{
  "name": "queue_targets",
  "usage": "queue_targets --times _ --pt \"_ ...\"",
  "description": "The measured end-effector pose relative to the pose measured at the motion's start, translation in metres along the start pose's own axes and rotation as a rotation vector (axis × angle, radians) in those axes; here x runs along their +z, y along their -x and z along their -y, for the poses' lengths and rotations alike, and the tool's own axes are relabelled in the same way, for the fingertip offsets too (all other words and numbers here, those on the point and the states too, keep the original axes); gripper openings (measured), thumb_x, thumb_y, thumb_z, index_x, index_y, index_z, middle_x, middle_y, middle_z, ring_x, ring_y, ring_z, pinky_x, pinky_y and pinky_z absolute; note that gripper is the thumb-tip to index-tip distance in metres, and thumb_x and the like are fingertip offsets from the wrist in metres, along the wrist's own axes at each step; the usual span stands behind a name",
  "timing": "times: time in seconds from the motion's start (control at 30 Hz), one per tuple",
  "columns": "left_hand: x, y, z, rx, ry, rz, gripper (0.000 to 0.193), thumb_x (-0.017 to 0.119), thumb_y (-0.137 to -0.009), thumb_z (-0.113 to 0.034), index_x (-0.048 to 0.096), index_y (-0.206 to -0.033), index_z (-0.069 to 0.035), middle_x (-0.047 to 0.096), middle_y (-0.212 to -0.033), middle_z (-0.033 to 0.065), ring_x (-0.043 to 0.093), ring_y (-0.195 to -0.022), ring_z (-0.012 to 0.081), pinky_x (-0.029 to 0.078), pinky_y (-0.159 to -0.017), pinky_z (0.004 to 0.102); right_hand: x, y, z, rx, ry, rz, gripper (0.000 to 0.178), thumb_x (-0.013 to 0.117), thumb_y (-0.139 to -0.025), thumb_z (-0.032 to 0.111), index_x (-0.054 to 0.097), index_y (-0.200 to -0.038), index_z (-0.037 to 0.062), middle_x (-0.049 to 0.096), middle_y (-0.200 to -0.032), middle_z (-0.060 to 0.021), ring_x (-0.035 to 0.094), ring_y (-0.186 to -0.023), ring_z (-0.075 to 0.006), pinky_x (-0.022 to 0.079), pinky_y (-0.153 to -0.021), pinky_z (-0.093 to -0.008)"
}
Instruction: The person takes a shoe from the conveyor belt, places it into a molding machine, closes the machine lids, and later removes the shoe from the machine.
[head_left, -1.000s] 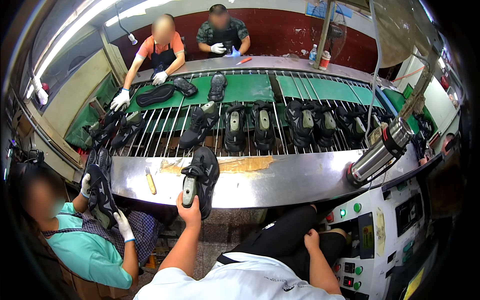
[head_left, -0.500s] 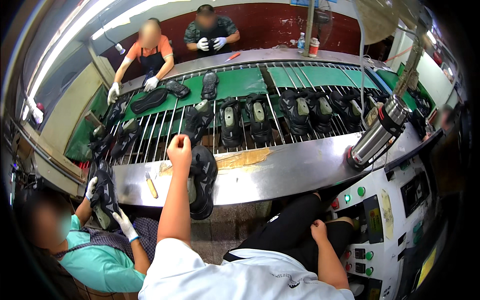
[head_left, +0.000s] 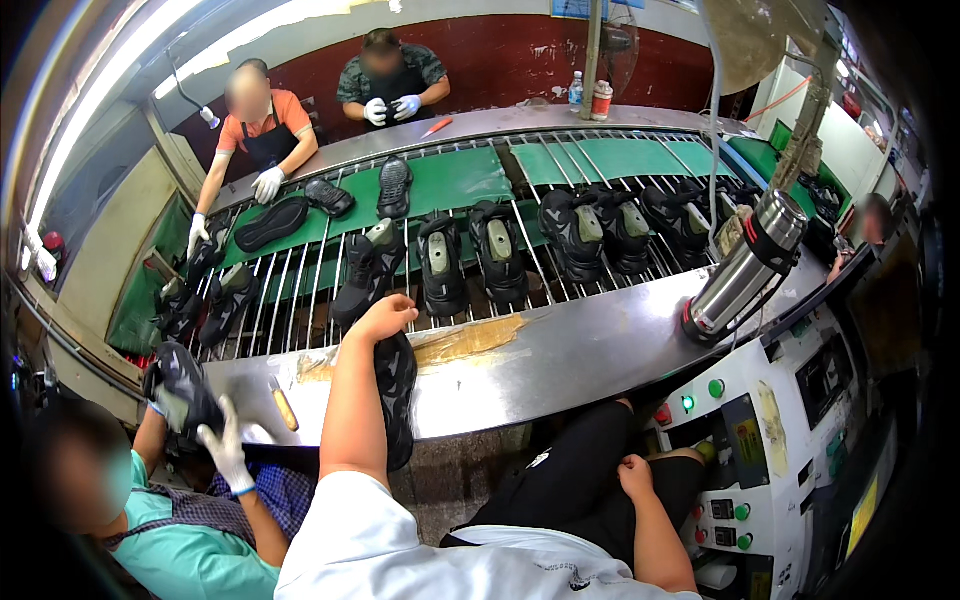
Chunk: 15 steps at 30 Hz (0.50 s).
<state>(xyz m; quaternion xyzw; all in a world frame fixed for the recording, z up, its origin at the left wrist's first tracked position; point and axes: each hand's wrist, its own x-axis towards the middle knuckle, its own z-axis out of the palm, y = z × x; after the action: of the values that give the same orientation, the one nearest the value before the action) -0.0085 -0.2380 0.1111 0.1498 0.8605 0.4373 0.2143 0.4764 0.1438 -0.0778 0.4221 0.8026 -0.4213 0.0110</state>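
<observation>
Black shoe [head_left: 397, 395], sole up, overhanging steel ledge [head_left: 560, 355] edge, lengthwise

Bright strip light [head_left: 150, 50] overhead left; glare on steel ledge [head_left: 560, 350] (fisheye-bent), dark vignetted corners.

My left arm stretches straight forward, bare to the short sleeve, and my left hand [head_left: 383, 318] is curled loosely, fingers bent inward. My right hand [head_left: 634, 476] is closed in a fist at my thigh, elbow bent.
</observation>
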Motion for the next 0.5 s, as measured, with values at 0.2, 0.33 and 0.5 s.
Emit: queue_targets --times 0.2,0.33,0.5 --pt "0.003 0.004 -0.009 0.031 -0.246 -0.094 0.041 0.066 -0.082 -0.026 0.060 -0.113 0.001 0.067 -0.093 0.0135 0.064 -0.084 0.0218 0.050 -0.076 0.0329 -0.003 0.002 0.025 0.078 0.176 0.048 0.026 0.061 -0.077 0.018 0.066 -0.098 0.0034 0.068 -0.092 -0.0160 0.065 -0.089 -0.0327 0.050 -0.078 -0.0412" --pt "0.007 0.000 -0.006 0.049 -0.296 -0.044 0.040 0.067 -0.083 -0.027 0.061 -0.113 -0.001 0.066 -0.088 0.0106 0.062 -0.081 0.0199 0.049 -0.075 0.0318 -0.004 0.002 0.028 0.079 0.203 0.052 0.027 0.062 -0.077 0.019 0.066 -0.099 0.0034 0.068 -0.092 -0.0166 0.065 -0.090 -0.0331 0.050 -0.079 -0.0410" --pt "0.013 0.001 -0.014 0.060 -0.327 -0.006 0.042 0.067 -0.082 -0.031 0.062 -0.114 -0.004 0.065 -0.087 0.0095 0.061 -0.081 0.0207 0.048 -0.075 0.0318 0.000 -0.001 0.011 0.061 0.092 0.045 0.026 0.062 -0.077 0.018 0.067 -0.097 0.0029 0.068 -0.089 -0.0174 0.065 -0.087 -0.0335 0.050 -0.077 -0.0398"
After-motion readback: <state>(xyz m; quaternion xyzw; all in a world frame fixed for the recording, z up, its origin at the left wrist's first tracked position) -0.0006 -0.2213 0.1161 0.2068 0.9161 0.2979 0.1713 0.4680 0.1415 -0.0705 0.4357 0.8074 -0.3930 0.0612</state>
